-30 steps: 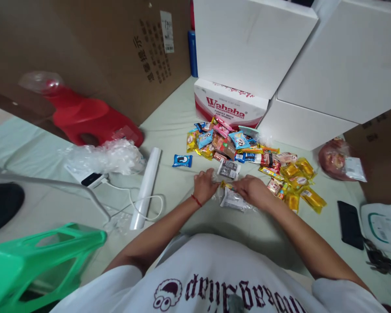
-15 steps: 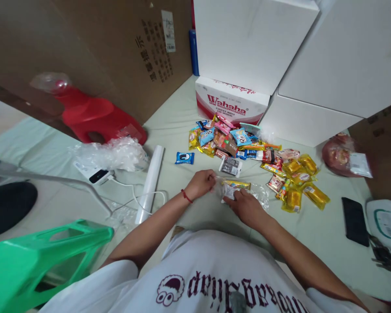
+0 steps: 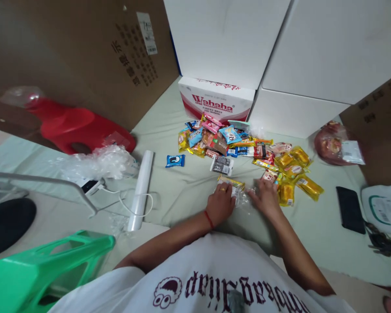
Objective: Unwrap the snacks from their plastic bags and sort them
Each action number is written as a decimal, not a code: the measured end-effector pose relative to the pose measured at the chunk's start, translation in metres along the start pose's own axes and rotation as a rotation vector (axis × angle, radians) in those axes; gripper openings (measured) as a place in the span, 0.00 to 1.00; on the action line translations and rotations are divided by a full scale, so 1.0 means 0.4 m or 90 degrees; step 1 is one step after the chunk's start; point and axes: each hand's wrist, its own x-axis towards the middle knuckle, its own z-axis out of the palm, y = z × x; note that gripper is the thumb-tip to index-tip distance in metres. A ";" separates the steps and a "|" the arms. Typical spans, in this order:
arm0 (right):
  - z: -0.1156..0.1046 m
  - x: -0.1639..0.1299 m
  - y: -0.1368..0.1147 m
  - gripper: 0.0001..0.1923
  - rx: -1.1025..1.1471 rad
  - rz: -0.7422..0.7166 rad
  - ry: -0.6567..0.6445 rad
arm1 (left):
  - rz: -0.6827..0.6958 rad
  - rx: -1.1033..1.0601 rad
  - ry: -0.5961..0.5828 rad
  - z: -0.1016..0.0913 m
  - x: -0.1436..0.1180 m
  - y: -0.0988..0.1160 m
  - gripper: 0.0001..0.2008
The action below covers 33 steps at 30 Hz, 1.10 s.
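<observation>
Both hands are down on the floor sheet at about 6 o'clock from the snack pile. The left hand lies flat on a clear plastic bag with a yellow snack packet showing at its top edge; its grip is spread and pressing down, not pinching. The right hand rests on the bag's other end at 3 o'clock, fingers spread against the film; whether it nips the film cannot be told.

The risk, by the look of it: the film is thin and crumpled, so a pull from one hand against the other's weight could tear it or let the packet slide out the open side. The gold packets lie just beside the right hand, and a sweep of the wrist could drag them along.

The yellow packet's long axis runs roughly from 10 o'clock to 4 o'clock, its nearer end tucked under the left hand's fingers. The bag stretches between the two hands, 9 to 3. The phone lies well apart at 3 o'clock.
</observation>
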 end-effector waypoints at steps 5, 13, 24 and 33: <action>-0.025 -0.031 -0.012 0.11 0.081 0.012 -0.100 | 0.002 0.027 -0.014 0.005 0.003 0.009 0.23; 0.055 0.072 -0.198 0.12 0.089 0.057 -0.156 | 0.021 -0.058 -0.037 0.001 0.011 -0.012 0.21; 0.095 0.079 -0.215 0.15 0.047 0.049 -0.144 | -0.141 -0.199 0.126 -0.016 0.014 -0.148 0.13; 0.047 -0.082 -0.181 0.30 0.705 0.204 -0.156 | 0.292 -0.277 0.141 0.020 -0.039 -0.013 0.15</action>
